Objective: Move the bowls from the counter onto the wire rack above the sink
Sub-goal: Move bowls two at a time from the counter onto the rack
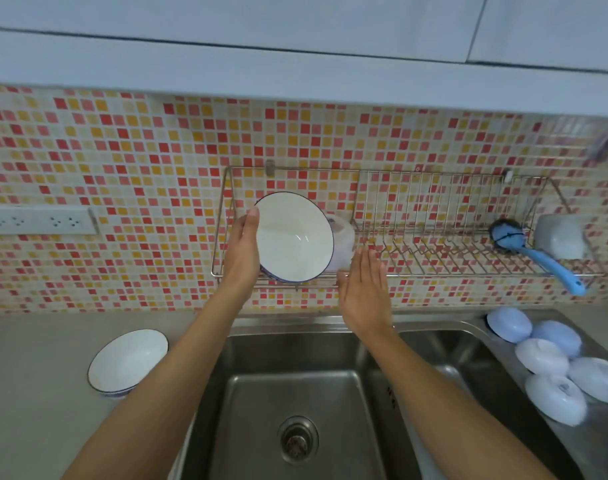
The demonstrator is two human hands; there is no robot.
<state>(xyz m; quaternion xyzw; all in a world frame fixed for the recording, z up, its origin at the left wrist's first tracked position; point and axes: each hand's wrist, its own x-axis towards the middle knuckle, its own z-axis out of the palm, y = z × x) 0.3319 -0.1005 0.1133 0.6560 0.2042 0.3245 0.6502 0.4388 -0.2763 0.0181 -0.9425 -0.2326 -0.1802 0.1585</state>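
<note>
wire rack (434, 251) slots bare between tilted bowl (293, 237) and blue brush (534, 252), upturned bowls (551, 362) crowding sink's right ledge

counter (36, 358): one white bowl (127, 362) | wire rack (434, 271): tilted bowl (293, 237), blue brush (537, 254)
</note>
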